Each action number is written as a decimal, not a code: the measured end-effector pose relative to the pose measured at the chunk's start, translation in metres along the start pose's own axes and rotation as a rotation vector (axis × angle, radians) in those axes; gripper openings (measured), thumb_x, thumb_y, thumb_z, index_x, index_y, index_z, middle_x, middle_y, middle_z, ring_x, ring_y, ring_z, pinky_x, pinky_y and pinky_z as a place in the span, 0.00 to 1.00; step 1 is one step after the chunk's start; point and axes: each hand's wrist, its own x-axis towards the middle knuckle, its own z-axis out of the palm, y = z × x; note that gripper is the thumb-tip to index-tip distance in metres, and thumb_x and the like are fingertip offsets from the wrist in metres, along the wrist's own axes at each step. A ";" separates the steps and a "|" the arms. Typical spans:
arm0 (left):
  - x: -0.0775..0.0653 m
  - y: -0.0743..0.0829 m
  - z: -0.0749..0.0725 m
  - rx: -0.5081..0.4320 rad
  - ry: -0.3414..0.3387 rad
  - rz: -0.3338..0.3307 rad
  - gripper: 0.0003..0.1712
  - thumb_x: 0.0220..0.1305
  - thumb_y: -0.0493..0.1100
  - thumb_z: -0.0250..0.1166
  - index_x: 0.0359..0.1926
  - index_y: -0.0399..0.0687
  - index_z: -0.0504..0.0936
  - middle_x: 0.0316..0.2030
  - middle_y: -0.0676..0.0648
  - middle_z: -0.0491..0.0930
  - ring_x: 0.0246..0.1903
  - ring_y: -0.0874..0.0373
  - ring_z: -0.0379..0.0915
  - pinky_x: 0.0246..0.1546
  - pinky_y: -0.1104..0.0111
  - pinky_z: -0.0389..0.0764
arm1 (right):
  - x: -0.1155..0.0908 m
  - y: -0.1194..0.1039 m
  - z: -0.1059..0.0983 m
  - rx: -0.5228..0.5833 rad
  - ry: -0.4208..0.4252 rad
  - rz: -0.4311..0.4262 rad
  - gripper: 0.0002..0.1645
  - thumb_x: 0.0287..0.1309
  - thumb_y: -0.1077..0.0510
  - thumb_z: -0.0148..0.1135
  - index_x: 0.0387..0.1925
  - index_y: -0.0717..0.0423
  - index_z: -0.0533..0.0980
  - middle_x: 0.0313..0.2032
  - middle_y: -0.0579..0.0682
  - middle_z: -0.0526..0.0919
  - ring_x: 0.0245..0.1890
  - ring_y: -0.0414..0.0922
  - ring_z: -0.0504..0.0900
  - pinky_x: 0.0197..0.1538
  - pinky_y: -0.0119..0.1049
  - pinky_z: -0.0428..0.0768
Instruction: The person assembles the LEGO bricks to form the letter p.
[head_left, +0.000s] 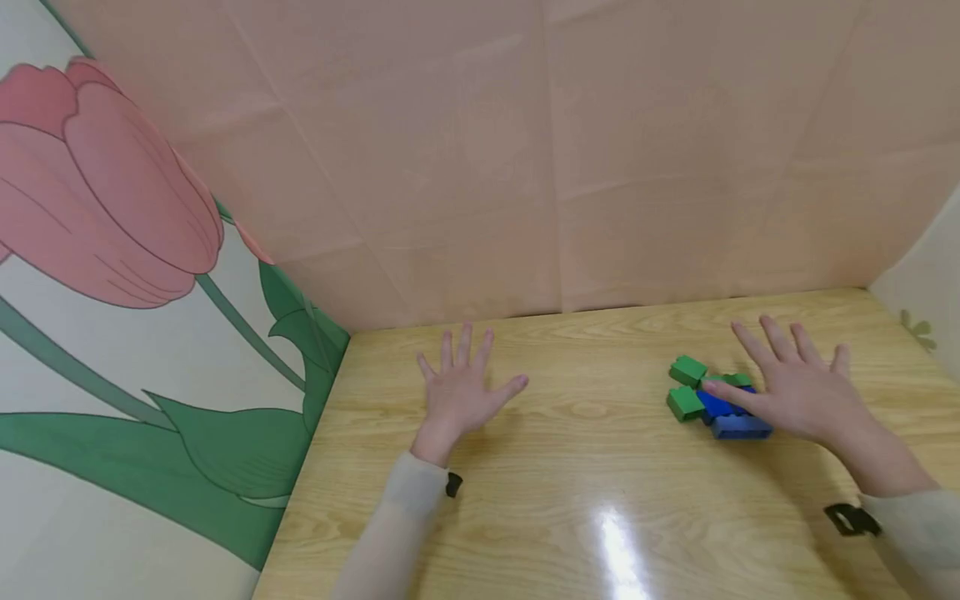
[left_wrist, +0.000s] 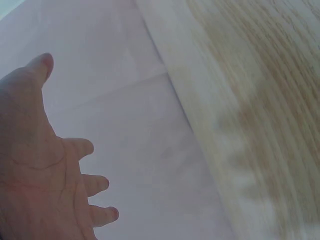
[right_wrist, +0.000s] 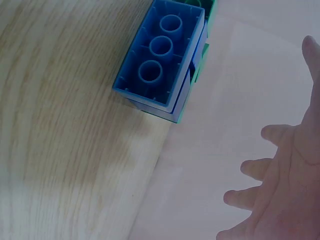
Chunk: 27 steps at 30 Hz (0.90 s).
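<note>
Fingers spread wide, my left hand (head_left: 459,396) is held over the left part of the wooden table, with nothing in it. My right hand (head_left: 810,396) is also spread and holds nothing; it hovers beside a small cluster of building blocks, its thumb passing in front of some of them. Green blocks (head_left: 685,403) lie on the cluster's left and far side. Blue blocks (head_left: 741,428) make up the near side. In the right wrist view a blue block (right_wrist: 161,46) shows its hollow underside with round tubes, apart from the fingers. The hand hides part of the cluster.
The light wooden table (head_left: 570,450) meets a creased pinkish sheet (head_left: 450,167) along its far edge. A panel with a printed tulip (head_left: 142,183) stands along the left side. A pale wall (head_left: 926,283) borders the right. Each wrist wears a band.
</note>
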 end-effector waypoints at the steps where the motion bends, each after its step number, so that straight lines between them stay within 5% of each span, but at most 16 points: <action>1: 0.000 0.000 0.001 0.000 0.001 0.001 0.60 0.58 0.91 0.34 0.84 0.71 0.39 0.83 0.47 0.35 0.80 0.40 0.22 0.65 0.26 0.24 | 0.000 0.001 0.000 -0.001 -0.002 0.001 0.66 0.63 0.20 0.54 0.84 0.42 0.32 0.79 0.69 0.29 0.74 0.76 0.25 0.55 0.84 0.20; 8: 0.000 0.002 -0.001 -0.023 0.031 0.012 0.58 0.62 0.89 0.33 0.84 0.67 0.42 0.83 0.46 0.39 0.80 0.41 0.27 0.68 0.28 0.31 | 0.001 0.003 0.000 0.000 0.034 -0.007 0.65 0.63 0.21 0.56 0.84 0.43 0.35 0.79 0.71 0.37 0.75 0.78 0.33 0.59 0.83 0.23; 12: -0.001 0.005 -0.007 -0.143 0.087 0.031 0.54 0.68 0.84 0.37 0.83 0.59 0.53 0.81 0.44 0.49 0.79 0.41 0.44 0.71 0.35 0.49 | 0.004 0.000 -0.004 0.001 0.103 -0.037 0.63 0.63 0.24 0.60 0.84 0.47 0.45 0.76 0.72 0.53 0.70 0.79 0.53 0.60 0.84 0.45; 15: 0.000 0.008 -0.010 -0.284 0.111 0.036 0.50 0.71 0.79 0.44 0.80 0.54 0.62 0.76 0.44 0.62 0.74 0.43 0.59 0.67 0.41 0.65 | 0.006 -0.003 -0.008 0.014 0.120 -0.052 0.59 0.64 0.26 0.61 0.83 0.50 0.51 0.71 0.74 0.62 0.63 0.79 0.64 0.51 0.80 0.65; 20: 0.002 0.019 -0.008 -0.505 0.096 0.015 0.41 0.72 0.73 0.53 0.74 0.56 0.72 0.61 0.50 0.81 0.47 0.54 0.83 0.40 0.56 0.82 | 0.009 -0.005 -0.012 0.038 0.045 -0.041 0.55 0.68 0.27 0.58 0.82 0.51 0.52 0.67 0.75 0.66 0.50 0.77 0.77 0.26 0.58 0.78; 24: 0.004 0.030 -0.002 -0.592 0.027 0.007 0.37 0.72 0.72 0.56 0.73 0.60 0.73 0.50 0.56 0.85 0.21 0.62 0.77 0.20 0.65 0.74 | 0.012 -0.007 -0.013 0.048 0.009 -0.053 0.52 0.69 0.28 0.57 0.80 0.54 0.57 0.64 0.72 0.72 0.47 0.72 0.82 0.23 0.48 0.76; 27: 0.006 0.041 0.003 -0.617 -0.020 0.012 0.37 0.73 0.71 0.56 0.73 0.60 0.74 0.47 0.58 0.86 0.18 0.63 0.75 0.21 0.65 0.73 | 0.016 -0.008 -0.010 0.056 0.006 -0.075 0.49 0.70 0.30 0.58 0.78 0.56 0.61 0.62 0.70 0.76 0.46 0.68 0.83 0.23 0.46 0.76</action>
